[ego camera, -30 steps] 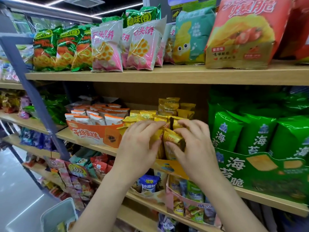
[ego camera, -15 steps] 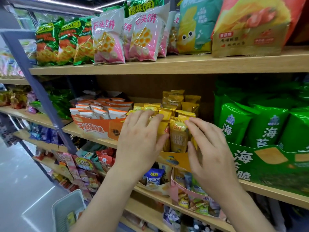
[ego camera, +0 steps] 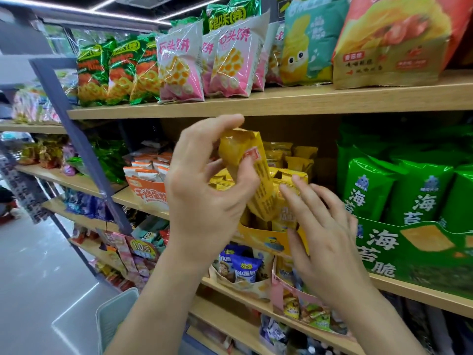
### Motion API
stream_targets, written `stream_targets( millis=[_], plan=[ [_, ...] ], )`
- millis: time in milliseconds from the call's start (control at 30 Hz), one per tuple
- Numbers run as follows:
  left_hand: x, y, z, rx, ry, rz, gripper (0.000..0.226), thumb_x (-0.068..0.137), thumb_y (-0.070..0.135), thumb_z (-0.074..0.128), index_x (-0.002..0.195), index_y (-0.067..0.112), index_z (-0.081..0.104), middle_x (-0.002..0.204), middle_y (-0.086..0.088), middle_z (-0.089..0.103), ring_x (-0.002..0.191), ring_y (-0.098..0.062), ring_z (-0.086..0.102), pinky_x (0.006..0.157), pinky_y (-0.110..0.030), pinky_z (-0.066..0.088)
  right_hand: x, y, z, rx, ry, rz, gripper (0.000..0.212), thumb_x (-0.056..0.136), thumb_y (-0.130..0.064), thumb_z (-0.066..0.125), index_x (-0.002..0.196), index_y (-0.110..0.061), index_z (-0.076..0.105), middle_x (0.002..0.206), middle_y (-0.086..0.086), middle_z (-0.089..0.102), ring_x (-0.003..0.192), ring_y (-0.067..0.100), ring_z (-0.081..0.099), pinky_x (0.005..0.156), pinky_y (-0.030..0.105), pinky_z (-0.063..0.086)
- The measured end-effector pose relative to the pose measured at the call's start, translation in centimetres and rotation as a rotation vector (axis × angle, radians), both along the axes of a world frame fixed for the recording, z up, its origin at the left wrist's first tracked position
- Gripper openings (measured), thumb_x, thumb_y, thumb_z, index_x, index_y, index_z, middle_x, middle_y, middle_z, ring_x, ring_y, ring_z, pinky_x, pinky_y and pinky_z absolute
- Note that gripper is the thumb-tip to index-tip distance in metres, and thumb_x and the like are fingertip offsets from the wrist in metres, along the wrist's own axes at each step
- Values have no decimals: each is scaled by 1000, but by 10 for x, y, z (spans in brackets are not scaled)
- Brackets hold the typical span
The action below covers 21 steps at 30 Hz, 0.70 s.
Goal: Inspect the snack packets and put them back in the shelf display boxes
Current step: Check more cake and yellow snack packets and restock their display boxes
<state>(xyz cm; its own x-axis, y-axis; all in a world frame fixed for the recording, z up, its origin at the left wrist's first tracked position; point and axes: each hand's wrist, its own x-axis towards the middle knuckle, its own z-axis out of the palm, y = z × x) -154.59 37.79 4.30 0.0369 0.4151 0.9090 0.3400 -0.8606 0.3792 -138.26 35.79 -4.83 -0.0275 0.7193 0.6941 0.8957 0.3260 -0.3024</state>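
Note:
My left hand (ego camera: 204,190) pinches a yellow snack packet (ego camera: 252,170) and holds it lifted and tilted above the yellow display box (ego camera: 266,237) on the middle shelf. Several more yellow packets (ego camera: 289,162) stand in that box behind it. My right hand (ego camera: 322,226) has its fingers straight, and its fingertips touch the tops of the packets at the front of the box.
An orange display box (ego camera: 148,193) of white packets stands to the left, a green seaweed snack box (ego camera: 414,252) to the right. Big bags fill the upper shelf (ego camera: 256,103). Smaller boxes (ego camera: 243,272) sit on the shelf below. A pale basket (ego camera: 115,319) is at bottom left.
My left hand has lifted one yellow packet up out of the box and tilted it. My right hand stays at the front packets with fingers straight.

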Motion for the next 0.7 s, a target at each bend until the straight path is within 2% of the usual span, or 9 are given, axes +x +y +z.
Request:
stream_targets(
  millis=[100,167,267,333,400,467,567,633,700],
  plan=[
    [-11,-25,4,32,-121,-81,41,88,1,66,124,17,50,110,-6,61,101,-20,65,81,-30,56,-6,-17,14,-60,238,245,65,92,-43,49,149,-47,18,156,-24,23,142,2,22,108,46,31],
    [-19,-38,0,11,-194,-100,42,86,2,64,122,18,50,107,8,62,100,-10,65,82,-20,53,-11,-30,24,-243,487,533,64,88,-59,47,144,-59,18,146,-35,34,137,-6,33,109,42,37],
    [-22,-49,-17,-135,-286,-180,36,82,9,68,116,19,58,104,8,67,93,-8,67,78,-16,53,-24,-44,25,-455,630,806,61,87,-56,59,139,-62,27,133,-35,50,120,-8,52,99,19,45],
    [-21,-55,-31,-259,-339,-189,40,75,17,79,111,24,63,101,8,70,88,-6,68,73,-16,54,-33,-47,18,-461,651,836,57,84,-50,63,135,-58,38,127,-34,55,117,-8,55,95,12,43],
    [-20,-59,-43,-399,-410,-172,47,65,33,89,107,31,67,98,10,72,85,-6,69,70,-18,55,-39,-49,9,-493,699,835,54,80,-58,65,130,-58,44,125,-31,58,117,-6,56,95,14,45],
    [-22,-62,-50,-533,-497,-207,52,62,45,88,109,37,68,101,4,73,93,-13,71,74,-26,58,-40,-52,1,-579,761,830,56,72,-70,66,124,-61,47,122,-29,60,114,-2,59,94,20,49],
    [-27,-63,-57,-723,-547,-289,63,61,30,86,120,30,63,106,-4,74,98,-24,72,81,-45,59,-39,-54,-9,-704,853,794,53,71,-62,69,121,-52,56,118,-25,65,111,1,62,93,24,52],
    [-27,-64,-58,-771,-513,-296,58,60,28,77,116,23,65,103,-7,76,95,-27,73,75,-44,61,-39,-54,-10,-745,881,775,47,74,-48,68,119,-44,56,113,-25,67,107,0,64,90,20,52],
    [-27,-63,-61,-754,-510,-271,44,60,27,75,104,21,74,98,-6,77,91,-24,74,69,-34,61,-39,-54,-12,-769,897,767,48,72,-46,68,118,-42,57,111,-22,69,106,2,65,91,22,52]
  ],
)
